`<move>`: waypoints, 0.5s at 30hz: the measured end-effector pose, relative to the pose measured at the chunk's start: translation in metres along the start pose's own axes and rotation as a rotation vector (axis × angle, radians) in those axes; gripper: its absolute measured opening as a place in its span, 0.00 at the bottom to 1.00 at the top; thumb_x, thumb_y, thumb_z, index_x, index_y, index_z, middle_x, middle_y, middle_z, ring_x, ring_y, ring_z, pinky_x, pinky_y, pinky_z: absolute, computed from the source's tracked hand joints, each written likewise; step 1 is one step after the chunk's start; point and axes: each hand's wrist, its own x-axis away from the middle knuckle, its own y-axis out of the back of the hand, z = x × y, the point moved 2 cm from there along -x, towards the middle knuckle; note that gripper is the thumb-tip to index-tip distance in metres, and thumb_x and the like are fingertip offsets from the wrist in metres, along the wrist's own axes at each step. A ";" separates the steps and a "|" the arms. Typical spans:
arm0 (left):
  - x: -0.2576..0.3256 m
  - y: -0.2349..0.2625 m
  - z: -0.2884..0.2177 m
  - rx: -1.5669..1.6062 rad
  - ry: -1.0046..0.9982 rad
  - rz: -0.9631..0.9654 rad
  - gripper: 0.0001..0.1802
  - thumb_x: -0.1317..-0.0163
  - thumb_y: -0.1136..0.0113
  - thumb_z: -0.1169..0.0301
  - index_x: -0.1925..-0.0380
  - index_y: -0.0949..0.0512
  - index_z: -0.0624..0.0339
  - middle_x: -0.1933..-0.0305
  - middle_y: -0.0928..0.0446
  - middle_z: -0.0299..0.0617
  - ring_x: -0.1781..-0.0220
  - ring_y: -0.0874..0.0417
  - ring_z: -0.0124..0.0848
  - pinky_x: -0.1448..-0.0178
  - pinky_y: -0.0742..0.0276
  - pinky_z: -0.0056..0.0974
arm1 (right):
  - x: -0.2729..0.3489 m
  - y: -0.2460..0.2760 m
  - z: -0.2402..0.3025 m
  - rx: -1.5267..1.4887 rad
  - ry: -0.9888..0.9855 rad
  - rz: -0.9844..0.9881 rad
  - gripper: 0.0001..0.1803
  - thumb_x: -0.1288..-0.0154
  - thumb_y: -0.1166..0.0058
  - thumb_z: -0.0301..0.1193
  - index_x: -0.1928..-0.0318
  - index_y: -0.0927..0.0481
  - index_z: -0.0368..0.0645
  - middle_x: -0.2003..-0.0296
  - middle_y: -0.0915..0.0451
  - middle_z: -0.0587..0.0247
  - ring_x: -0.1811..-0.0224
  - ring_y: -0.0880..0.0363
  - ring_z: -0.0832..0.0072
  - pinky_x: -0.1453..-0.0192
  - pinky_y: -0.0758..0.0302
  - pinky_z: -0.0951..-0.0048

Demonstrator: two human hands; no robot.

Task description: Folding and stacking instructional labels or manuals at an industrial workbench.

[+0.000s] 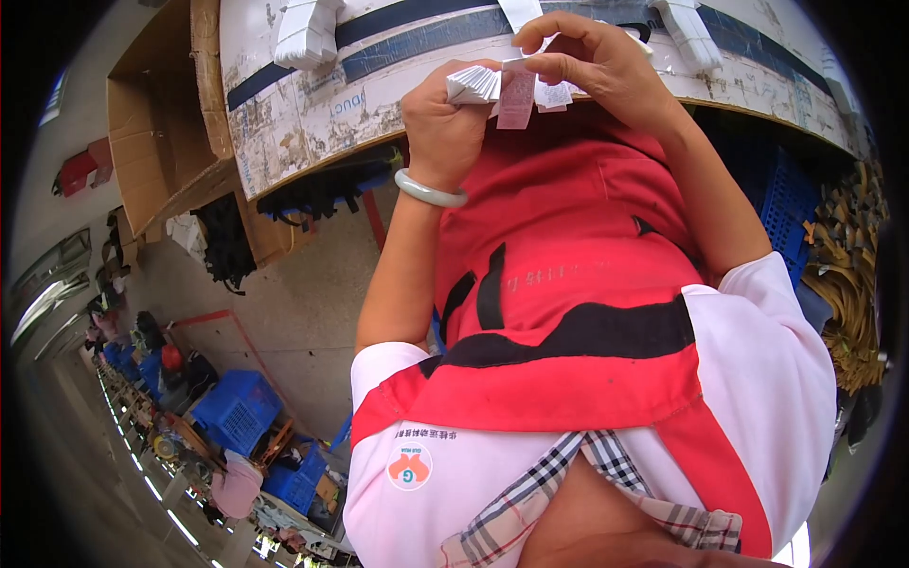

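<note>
My left hand (pixel 443 109), with a pale bangle (pixel 431 189) at its wrist, is closed round a fanned stack of white labels (pixel 473 85). A thin pinkish printed label (pixel 515 99) hangs beside the stack, and another white label (pixel 552 96) shows just right of it. My right hand (pixel 606 71) is curled over the labels from the right. Its thumb tip lies at the top edge of the pinkish label, and a gap shows between thumb and forefinger. Behind these fingers a white strip (pixel 521 11) lies on the worn white table (pixel 322 118).
White label bundles lie on the table at left (pixel 308 33) and right (pixel 689 38), across dark blue tape stripes (pixel 417 57). An open cardboard box (pixel 161 123) stands left of the table. Blue crates (pixel 237 409) sit on the floor; tan strips (pixel 847 284) pile at right.
</note>
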 end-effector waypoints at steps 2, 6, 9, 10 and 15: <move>0.002 0.002 0.001 0.017 -0.041 0.028 0.04 0.39 0.36 0.79 0.64 0.16 0.64 0.68 0.16 0.36 0.67 0.20 0.20 0.62 0.23 0.28 | -0.001 0.002 -0.002 0.067 -0.018 0.060 0.10 0.30 0.41 0.34 0.57 0.17 0.39 0.64 0.20 0.70 0.64 0.24 0.85 0.58 0.25 0.82; 0.005 0.003 0.001 0.011 -0.025 0.038 0.05 0.39 0.37 0.81 0.63 0.16 0.64 0.69 0.17 0.35 0.67 0.21 0.19 0.62 0.24 0.27 | 0.003 -0.002 -0.003 0.043 -0.113 0.063 0.10 0.31 0.40 0.33 0.59 0.16 0.39 0.70 0.20 0.71 0.67 0.24 0.86 0.61 0.25 0.82; 0.007 0.003 0.002 0.073 -0.009 0.048 0.09 0.41 0.36 0.82 0.60 0.16 0.66 0.70 0.19 0.32 0.71 0.22 0.18 0.67 0.26 0.24 | 0.005 -0.004 -0.002 0.010 -0.082 0.048 0.09 0.32 0.38 0.32 0.59 0.16 0.39 0.70 0.21 0.72 0.68 0.24 0.86 0.62 0.25 0.82; 0.007 0.002 0.002 0.098 -0.015 0.046 0.09 0.41 0.36 0.82 0.60 0.16 0.66 0.70 0.19 0.32 0.71 0.22 0.18 0.68 0.27 0.24 | 0.006 -0.005 -0.002 0.013 -0.071 0.045 0.09 0.32 0.38 0.32 0.58 0.16 0.39 0.70 0.20 0.72 0.67 0.24 0.86 0.62 0.25 0.82; 0.009 0.002 0.004 0.121 0.025 0.048 0.08 0.41 0.36 0.82 0.60 0.16 0.66 0.70 0.19 0.32 0.72 0.23 0.18 0.69 0.28 0.24 | 0.006 -0.007 -0.004 -0.052 -0.067 0.060 0.09 0.32 0.38 0.31 0.57 0.17 0.39 0.69 0.21 0.71 0.68 0.25 0.86 0.62 0.26 0.82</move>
